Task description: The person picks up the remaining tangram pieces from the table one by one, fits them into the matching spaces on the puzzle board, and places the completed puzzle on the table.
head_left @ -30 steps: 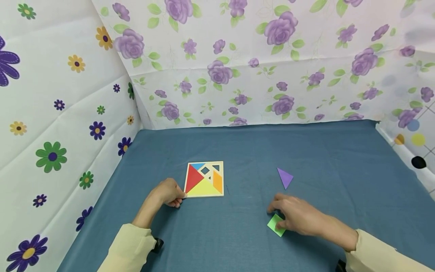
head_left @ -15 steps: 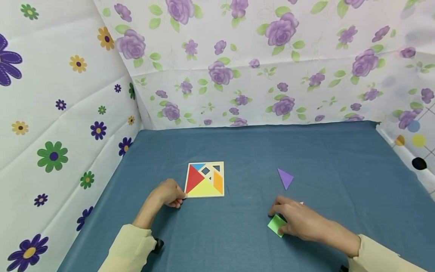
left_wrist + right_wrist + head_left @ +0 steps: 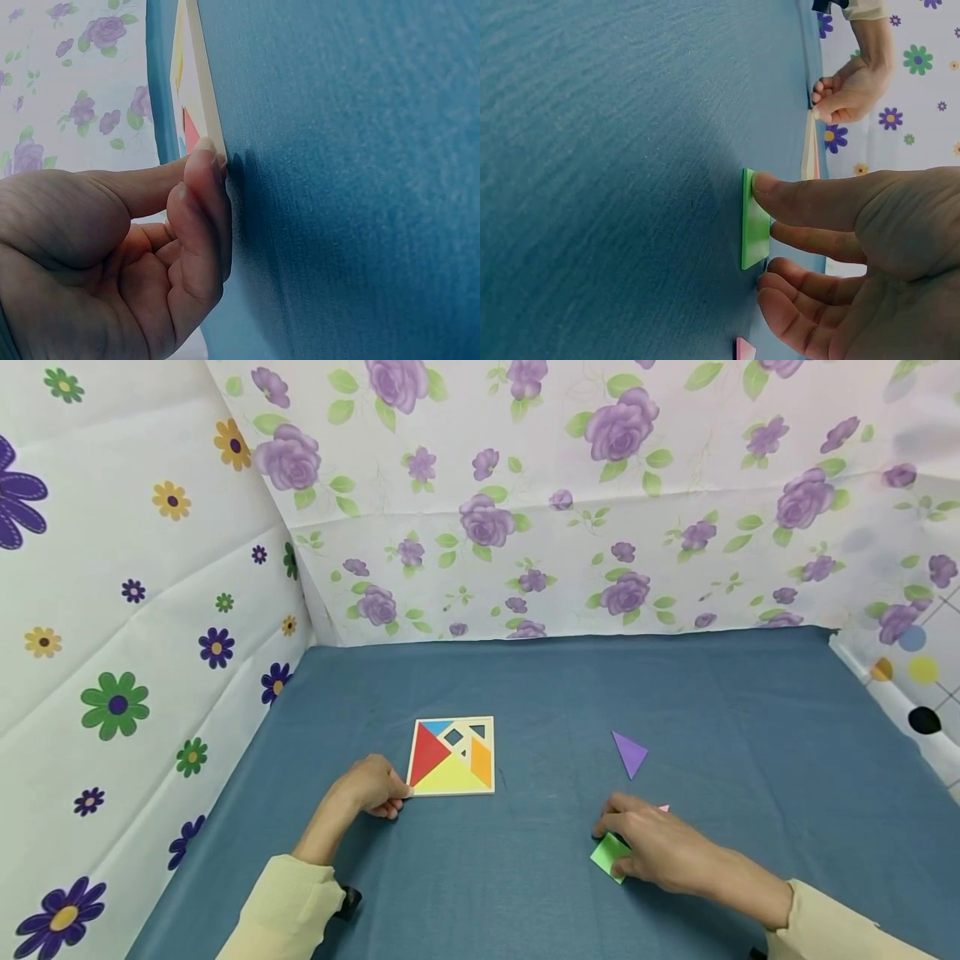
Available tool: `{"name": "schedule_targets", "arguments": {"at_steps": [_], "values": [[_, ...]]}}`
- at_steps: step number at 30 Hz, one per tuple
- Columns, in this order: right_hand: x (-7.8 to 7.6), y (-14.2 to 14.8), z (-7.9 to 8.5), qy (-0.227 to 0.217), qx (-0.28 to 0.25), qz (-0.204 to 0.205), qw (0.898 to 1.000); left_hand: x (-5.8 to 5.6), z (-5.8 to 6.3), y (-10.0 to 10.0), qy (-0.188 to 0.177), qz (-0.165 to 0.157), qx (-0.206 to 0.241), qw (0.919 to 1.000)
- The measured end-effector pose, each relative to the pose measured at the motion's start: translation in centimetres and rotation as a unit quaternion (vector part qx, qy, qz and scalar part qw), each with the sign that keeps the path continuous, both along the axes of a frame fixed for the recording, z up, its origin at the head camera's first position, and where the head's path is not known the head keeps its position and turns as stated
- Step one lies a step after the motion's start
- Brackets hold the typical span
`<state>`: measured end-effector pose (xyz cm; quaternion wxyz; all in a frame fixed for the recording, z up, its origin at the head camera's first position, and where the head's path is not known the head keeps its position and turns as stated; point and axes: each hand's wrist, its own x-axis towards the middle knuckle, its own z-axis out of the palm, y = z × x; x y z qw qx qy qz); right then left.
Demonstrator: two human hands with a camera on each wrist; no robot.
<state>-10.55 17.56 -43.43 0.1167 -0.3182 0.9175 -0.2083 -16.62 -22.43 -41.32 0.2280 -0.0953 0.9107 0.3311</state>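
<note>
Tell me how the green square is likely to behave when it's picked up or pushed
The green square is probably stiff, as its edges run straight. It looks thin, so it is likely light. Its flat face and corners suggest it would slide rather than roll.

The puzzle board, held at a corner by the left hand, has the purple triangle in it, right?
No: the head view shows the purple triangle lying on the blue cloth, off the puzzle board, whose corner the left hand does hold.
</note>
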Motion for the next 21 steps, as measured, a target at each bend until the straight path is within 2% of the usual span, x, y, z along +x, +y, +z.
{"name": "schedule_targets", "arguments": {"at_steps": [10,21], "values": [[0.08,-0.24,0.02,-0.006,-0.011,-0.001,1.000,-0.10,-0.22,-0.07,0.003,0.007,0.003,1.0000],[-0.01,-0.31,0.07,-0.037,-0.010,-0.006,0.999,-0.08,-0.38,0.02,0.002,0.009,-0.002,1.0000]]}}
